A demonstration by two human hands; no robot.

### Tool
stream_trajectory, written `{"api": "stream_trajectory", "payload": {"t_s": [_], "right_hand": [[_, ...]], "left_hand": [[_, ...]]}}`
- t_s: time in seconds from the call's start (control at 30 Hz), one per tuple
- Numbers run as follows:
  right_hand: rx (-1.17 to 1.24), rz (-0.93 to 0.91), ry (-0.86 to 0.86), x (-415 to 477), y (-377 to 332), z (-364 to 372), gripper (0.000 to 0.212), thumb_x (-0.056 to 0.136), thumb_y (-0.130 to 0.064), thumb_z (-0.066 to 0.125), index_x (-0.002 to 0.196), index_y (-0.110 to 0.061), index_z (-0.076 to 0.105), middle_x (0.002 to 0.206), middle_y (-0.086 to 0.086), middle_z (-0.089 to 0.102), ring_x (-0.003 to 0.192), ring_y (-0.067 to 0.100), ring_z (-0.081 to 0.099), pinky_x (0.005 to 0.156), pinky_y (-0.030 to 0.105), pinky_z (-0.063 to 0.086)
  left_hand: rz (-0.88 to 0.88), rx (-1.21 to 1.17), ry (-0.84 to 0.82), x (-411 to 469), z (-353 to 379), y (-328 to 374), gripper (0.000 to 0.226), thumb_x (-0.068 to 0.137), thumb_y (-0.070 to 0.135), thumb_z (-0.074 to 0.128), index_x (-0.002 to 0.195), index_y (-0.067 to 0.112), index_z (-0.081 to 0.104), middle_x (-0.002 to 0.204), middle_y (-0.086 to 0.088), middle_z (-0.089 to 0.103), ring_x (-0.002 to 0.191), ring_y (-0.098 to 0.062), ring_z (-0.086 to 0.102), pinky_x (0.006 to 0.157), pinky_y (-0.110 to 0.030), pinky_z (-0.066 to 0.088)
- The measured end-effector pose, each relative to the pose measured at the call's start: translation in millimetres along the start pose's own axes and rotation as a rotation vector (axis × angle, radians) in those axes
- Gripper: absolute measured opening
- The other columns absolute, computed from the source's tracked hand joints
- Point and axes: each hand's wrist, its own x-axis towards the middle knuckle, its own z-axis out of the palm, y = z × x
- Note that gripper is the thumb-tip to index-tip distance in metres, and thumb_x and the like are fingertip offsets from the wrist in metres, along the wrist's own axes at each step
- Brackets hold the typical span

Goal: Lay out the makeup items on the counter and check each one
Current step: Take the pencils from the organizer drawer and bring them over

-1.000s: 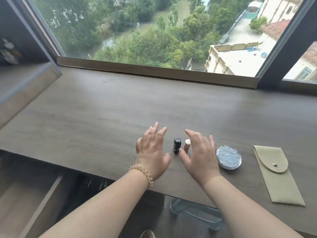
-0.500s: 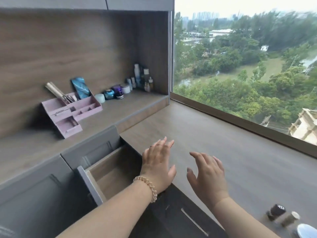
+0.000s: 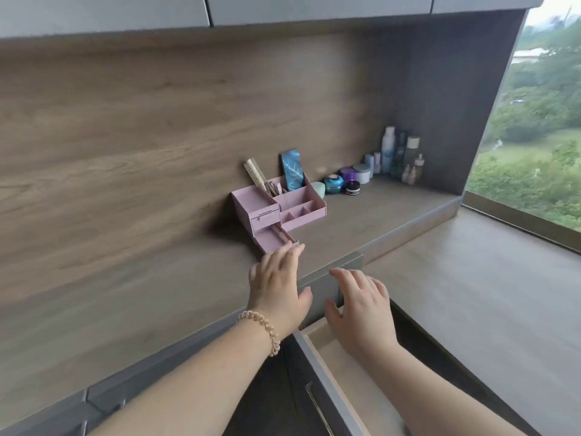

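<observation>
View's swung left; my left hand (image 3: 275, 287) now reaches toward the pink plastic organizer (image 3: 276, 212) mid-frame, lipsticks gone from view.

Wood-grain back panel (image 3: 157, 121) is rising behind the raised shelf (image 3: 141, 294) and running up to the grey upper cabinets (image 3: 314, 9). A grey-fronted drawer (image 3: 327, 382) with a pale wooden interior is standing open below the shelf's front edge. Dark lower cabinet door (image 3: 276, 401) with a slim metal handle (image 3: 317, 410) is sitting beside it. A large window (image 3: 540, 127) at the right end is showing blurred green trees.
</observation>
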Motion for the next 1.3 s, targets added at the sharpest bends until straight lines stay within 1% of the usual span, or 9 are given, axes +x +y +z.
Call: {"api": "stream_trajectory", "payload": {"t_s": [0.23, 0.37, 0.5, 0.73, 0.9, 0.97, 1.07, 1.17, 1.3], "right_hand": [[0.016, -0.106, -0.004, 66.1, -19.3, 39.4, 0.043, 0.077, -0.024, 0.065, 0.119, -0.021, 0.057, 0.113, 0.0, 0.065, 0.106, 0.024, 0.06, 0.097, 0.04, 0.04], [0.037, -0.159, -0.016, 102.9, -11.7, 62.7, 0.042, 0.077, -0.025, 0.063, 0.118, -0.02, 0.057, 0.109, 0.0, 0.065, 0.103, 0.025, 0.061, 0.096, 0.039, 0.04], [0.08, -0.213, 0.007, 145.7, 6.3, 85.4, 0.04, 0.071, -0.02, 0.068, 0.11, -0.018, 0.059, 0.098, 0.002, 0.067, 0.091, 0.028, 0.063, 0.087, 0.038, 0.044], [0.096, -0.326, -0.019, 244.4, 59.7, 133.1, 0.033, 0.071, -0.023, 0.062, 0.103, -0.016, 0.062, 0.089, 0.004, 0.067, 0.087, 0.033, 0.063, 0.081, 0.038, 0.044], [0.112, -0.331, -0.25, 290.0, 76.4, 164.1, 0.036, 0.082, -0.028, 0.059, 0.117, -0.023, 0.056, 0.109, 0.002, 0.063, 0.106, 0.029, 0.055, 0.09, 0.037, 0.033], [0.083, -0.387, -0.265, 303.7, 81.7, 175.9, 0.034, 0.084, -0.03, 0.056, 0.118, -0.024, 0.056, 0.109, 0.001, 0.063, 0.107, 0.028, 0.055, 0.091, 0.038, 0.033], [0.099, -0.398, -0.233, 327.0, 85.5, 190.6, 0.032, 0.086, -0.03, 0.053, 0.117, -0.025, 0.059, 0.109, 0.001, 0.064, 0.105, 0.028, 0.056, 0.094, 0.037, 0.032], [0.112, -0.402, -0.21, 351.3, 78.7, 207.1, 0.032, 0.088, -0.031, 0.051, 0.119, -0.024, 0.059, 0.111, 0.002, 0.066, 0.104, 0.028, 0.057, 0.096, 0.038, 0.032], [0.131, -0.404, -0.171, 378.3, 61.7, 226.7, 0.03, 0.089, -0.035, 0.049, 0.114, -0.024, 0.06, 0.105, 0.002, 0.067, 0.102, 0.028, 0.057, 0.092, 0.038, 0.031]], "left_hand": [[-0.102, 0.016, 0.033, 24.0, 0.1, -55.6, 0.07, 0.078, 0.028, 0.062, 0.14, 0.027, 0.029, 0.151, 0.004, 0.029, 0.139, -0.018, 0.023, 0.111, -0.039, 0.021], [-0.117, 0.05, 0.05, 52.0, 10.1, -67.4, 0.068, 0.077, 0.027, 0.061, 0.139, 0.026, 0.032, 0.15, 0.003, 0.031, 0.137, -0.018, 0.026, 0.108, -0.038, 0.023], [-0.104, 0.127, 0.1, 102.2, 24.7, -68.5, 0.068, 0.073, 0.027, 0.065, 0.136, 0.024, 0.037, 0.146, 0.003, 0.037, 0.134, -0.019, 0.031, 0.105, -0.039, 0.026], [-0.258, 0.259, 0.105, 211.1, 53.6, -77.6, 0.076, 0.078, 0.029, 0.058, 0.144, 0.029, 0.02, 0.154, 0.005, 0.022, 0.142, -0.016, 0.016, 0.11, -0.039, 0.019], [-0.492, 0.243, 0.043, 220.2, 91.9, -98.8, 0.075, 0.083, 0.034, 0.055, 0.146, 0.026, 0.015, 0.158, 0.001, 0.014, 0.144, -0.018, 0.011, 0.109, -0.039, 0.02], [-0.434, 0.293, 0.003, 219.4, 102.3, -102.8, 0.074, 0.085, 0.035, 0.053, 0.147, 0.027, 0.012, 0.158, 0.001, 0.01, 0.145, -0.016, 0.007, 0.11, -0.037, 0.017], [-0.29, 0.377, 0.029, 233.4, 104.1, -113.1, 0.073, 0.087, 0.037, 0.049, 0.148, 0.03, 0.008, 0.159, 0.003, 0.008, 0.145, -0.013, 0.005, 0.112, -0.034, 0.011], [-0.297, 0.379, 0.073, 254.1, 106.5, -126.9, 0.071, 0.09, 0.043, 0.045, 0.148, 0.031, 0.007, 0.159, 0.005, 0.007, 0.145, -0.011, 0.002, 0.112, -0.035, 0.009], [-0.341, 0.341, 0.037, 273.3, 118.9, -147.0, 0.071, 0.09, 0.054, 0.038, 0.148, 0.03, 0.004, 0.159, 0.005, 0.002, 0.145, -0.012, -0.003, 0.116, -0.038, 0.008]]}}
